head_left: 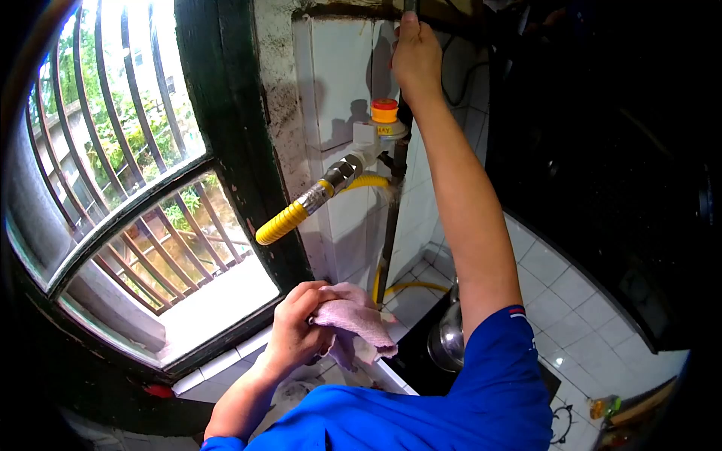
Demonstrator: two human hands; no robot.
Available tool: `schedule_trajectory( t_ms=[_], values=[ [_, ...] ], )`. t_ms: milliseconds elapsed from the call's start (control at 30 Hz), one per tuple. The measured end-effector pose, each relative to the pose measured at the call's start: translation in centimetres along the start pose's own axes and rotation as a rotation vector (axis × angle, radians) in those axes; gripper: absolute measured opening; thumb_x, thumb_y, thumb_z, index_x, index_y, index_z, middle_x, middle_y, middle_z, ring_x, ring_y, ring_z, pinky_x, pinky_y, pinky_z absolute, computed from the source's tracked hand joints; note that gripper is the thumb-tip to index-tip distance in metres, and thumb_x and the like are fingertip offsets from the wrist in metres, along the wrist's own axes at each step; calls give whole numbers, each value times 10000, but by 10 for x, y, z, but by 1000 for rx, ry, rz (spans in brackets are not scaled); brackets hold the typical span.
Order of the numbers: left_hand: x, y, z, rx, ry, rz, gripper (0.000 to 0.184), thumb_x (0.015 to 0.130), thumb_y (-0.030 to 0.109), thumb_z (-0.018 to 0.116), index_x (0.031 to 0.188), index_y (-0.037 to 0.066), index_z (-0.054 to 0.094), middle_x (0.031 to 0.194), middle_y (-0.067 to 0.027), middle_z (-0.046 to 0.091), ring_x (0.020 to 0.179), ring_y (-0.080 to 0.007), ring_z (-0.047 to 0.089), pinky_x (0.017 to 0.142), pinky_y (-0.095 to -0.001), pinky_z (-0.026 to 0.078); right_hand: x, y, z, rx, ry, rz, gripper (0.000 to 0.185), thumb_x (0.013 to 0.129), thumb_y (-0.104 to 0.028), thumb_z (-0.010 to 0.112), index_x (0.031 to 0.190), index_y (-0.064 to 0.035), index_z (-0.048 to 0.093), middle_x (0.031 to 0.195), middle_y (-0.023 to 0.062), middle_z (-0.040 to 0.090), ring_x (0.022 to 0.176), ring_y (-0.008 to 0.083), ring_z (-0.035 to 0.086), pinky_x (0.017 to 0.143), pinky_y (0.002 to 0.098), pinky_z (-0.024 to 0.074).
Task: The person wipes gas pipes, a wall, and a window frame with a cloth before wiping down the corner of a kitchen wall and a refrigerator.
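A crumpled pink cloth (357,319) is gripped in my left hand (297,323), low in the view beside the window frame. My right hand (417,60) is raised at the top, its fingers wrapped round a dark vertical pipe (392,218). Below that hand, a white valve fitting with a red and orange cap (384,111) sits against the pipe. From the fitting, a yellow corrugated hose (282,224) with a metal connector points down to the left; its far end touches nothing visible.
A barred window (124,218) with a dark green frame stands at the left. A large black surface (602,173) fills the right side. Below, a shiny metal pot (449,338) stands on a black stove top, near white tiles (556,263) and another yellow hose.
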State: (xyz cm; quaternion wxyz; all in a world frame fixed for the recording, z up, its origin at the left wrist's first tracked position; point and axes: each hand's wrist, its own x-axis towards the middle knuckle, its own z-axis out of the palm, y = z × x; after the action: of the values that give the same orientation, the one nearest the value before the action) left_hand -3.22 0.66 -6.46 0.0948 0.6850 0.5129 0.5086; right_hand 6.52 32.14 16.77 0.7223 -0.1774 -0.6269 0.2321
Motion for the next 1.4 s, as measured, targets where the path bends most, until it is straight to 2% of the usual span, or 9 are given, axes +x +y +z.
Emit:
schedule_trajectory(
  t_ms=[267, 367, 567, 633, 700, 833, 1000, 1167, 1400],
  values=[
    [2, -1, 0, -52, -2, -27, 389, 681, -86, 645, 1062, -10, 647, 1116, -188, 635, 978, -329, 664, 827, -346, 533, 6, 7, -4, -45, -33, 1, 533, 1041, -479, 448, 1016, 30, 607, 762, 100, 622, 625, 170, 616, 614, 317, 500],
    [4, -2, 1, -33, -8, 4, 384, 695, -84, 634, 1073, -12, 647, 1116, -188, 638, 986, -337, 664, 839, -351, 529, 16, 13, -4, -282, -81, 26, 796, 1014, -601, 364, 1563, -46, 207, 1294, 236, 634, 1186, 292, 635, 987, 403, 461],
    [13, 8, 3, -117, -9, -61, 306, 810, -22, 662, 1115, -6, 671, 1211, -159, 651, 1129, -251, 631, 964, -331, 473, -36, -36, -39, 8, -172, 312, 753, 1017, -537, 430, 1501, 27, 310, 1279, 313, 597, 1252, 442, 532, 1048, 445, 407],
    [14, 5, 3, -114, -21, -53, 312, 830, -30, 667, 1140, -4, 657, 1234, -161, 644, 1152, -245, 622, 978, -332, 468, -80, -27, -61, 119, 125, 40, 567, 1029, -489, 461, 1268, 23, 507, 1052, 175, 641, 972, 264, 614, 877, 361, 490],
    [17, 8, 7, -192, 78, -27, 355, 796, -76, 635, 1143, -6, 637, 1228, -191, 634, 1168, -303, 628, 983, -346, 480, -146, -48, -89, 259, 194, 90, 481, 1039, -421, 491, 1256, -3, 585, 1073, 103, 658, 989, 191, 641, 932, 351, 510],
    [25, 12, 9, -247, 142, -72, 388, 846, -105, 580, 1216, -4, 526, 1259, -224, 617, 1238, -313, 592, 1028, -366, 456, -321, -9, -121, 318, 251, 265, 167, 998, -133, 565, 849, -59, 554, 796, 46, 583, 666, 124, 521, 603, 271, 429],
    [37, 14, 25, -318, -15, -25, 393, 836, -110, 549, 1206, 7, 480, 1374, -265, 543, 1214, -329, 597, 1007, -389, 476, -406, -31, -127, 540, -226, 631, 314, 1003, -231, 561, 1183, 26, 584, 974, 81, 646, 773, 158, 635, 719, 291, 510],
    [62, 35, 40, 51, -339, 269, 414, 813, -13, 617, 1217, -58, 539, 1465, -296, 423, 1340, -482, 414, 1136, -466, 330, -372, -16, -108, 781, -16, 636, 471, 980, -332, 609, 1333, -48, 479, 1205, 47, 553, 1065, 127, 544, 949, 288, 430],
    [101, 59, 48, -152, -305, 154, 494, 957, 55, 545, 1418, -56, 404, 1479, -248, 417, 1409, -322, 381, 1174, -430, 282, -261, -8, -91, 515, 129, 402, 404, 947, -244, 652, 1279, -70, 500, 1224, 44, 524, 1141, 154, 517, 992, 311, 411]
  ],
)
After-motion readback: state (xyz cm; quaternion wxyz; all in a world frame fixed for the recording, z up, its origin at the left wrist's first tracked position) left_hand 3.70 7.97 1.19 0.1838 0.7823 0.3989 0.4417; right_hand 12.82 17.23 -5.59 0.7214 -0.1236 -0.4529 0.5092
